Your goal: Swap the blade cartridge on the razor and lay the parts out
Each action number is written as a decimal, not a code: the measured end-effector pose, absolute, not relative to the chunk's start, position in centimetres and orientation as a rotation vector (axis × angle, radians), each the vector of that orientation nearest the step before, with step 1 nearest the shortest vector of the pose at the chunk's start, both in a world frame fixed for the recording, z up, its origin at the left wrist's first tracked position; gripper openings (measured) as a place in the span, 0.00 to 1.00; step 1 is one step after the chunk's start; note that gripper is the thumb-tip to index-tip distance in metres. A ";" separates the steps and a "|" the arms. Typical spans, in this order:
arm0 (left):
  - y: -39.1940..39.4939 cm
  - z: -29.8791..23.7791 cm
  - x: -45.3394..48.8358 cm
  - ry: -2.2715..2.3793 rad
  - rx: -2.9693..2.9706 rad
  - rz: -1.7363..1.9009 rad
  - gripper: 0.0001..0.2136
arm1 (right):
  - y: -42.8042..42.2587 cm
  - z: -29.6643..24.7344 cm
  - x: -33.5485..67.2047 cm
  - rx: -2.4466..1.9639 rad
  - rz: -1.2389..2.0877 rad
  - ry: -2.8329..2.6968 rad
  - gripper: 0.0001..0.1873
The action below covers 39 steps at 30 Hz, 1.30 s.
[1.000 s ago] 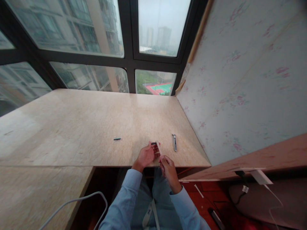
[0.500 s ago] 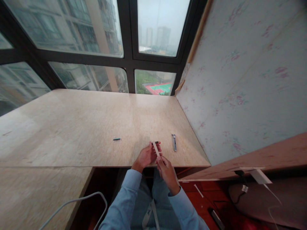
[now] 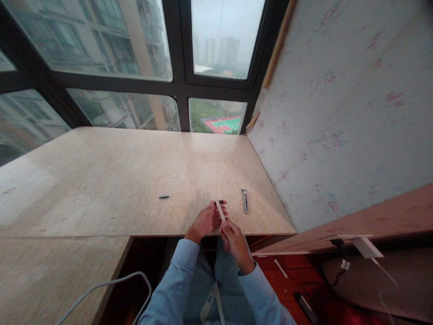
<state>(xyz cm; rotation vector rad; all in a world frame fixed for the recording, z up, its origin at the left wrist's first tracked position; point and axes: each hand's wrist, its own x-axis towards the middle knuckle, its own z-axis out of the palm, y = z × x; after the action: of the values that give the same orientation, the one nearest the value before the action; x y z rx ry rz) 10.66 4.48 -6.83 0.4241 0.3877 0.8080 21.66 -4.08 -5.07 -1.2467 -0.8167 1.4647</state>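
Observation:
Both my hands meet at the near edge of a pale wooden desk [image 3: 135, 180]. My left hand [image 3: 204, 222] is closed round a small dark object whose tip shows above the fingers. My right hand [image 3: 234, 239] pinches the lower end of a thin pale strip [image 3: 220, 210] that slants up between the two hands. A small metal tool [image 3: 245, 201] lies on the desk just right of my hands. Further left on the desk lies a short dark cap-like piece [image 3: 164, 197].
Dark-framed windows [image 3: 179, 85] run behind the desk. A floral papered wall [image 3: 338, 117] closes the right side, with a wooden ledge [image 3: 372, 216] below it. A white cable [image 3: 111, 284] loops at lower left; a white adapter [image 3: 367, 247] sits at right.
My right hand has moved up and left along the strip, closer to my left hand, and the strip has tilted. The things on the desk have not moved.

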 end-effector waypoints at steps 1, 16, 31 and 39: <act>4.5 -6.9 10.6 0.384 0.429 0.807 0.16 | -4.0 -5.1 21.7 -1.253 1.451 -0.808 0.28; 4.7 -6.9 10.7 0.376 0.395 0.806 0.18 | -3.9 -5.3 22.1 -1.209 1.336 -0.661 0.29; 4.5 -6.9 10.7 0.374 0.428 0.754 0.18 | -4.0 -5.8 22.5 -1.202 1.361 -0.594 0.28; 4.6 -6.9 10.7 0.408 0.388 0.775 0.20 | -4.2 -6.2 24.6 -1.152 1.244 -0.575 0.24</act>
<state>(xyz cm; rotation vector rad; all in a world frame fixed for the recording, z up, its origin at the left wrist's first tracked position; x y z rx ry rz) 10.75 4.59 -6.95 0.3878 0.4079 0.7751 24.64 -4.17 -6.16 -1.1518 -0.5748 1.2444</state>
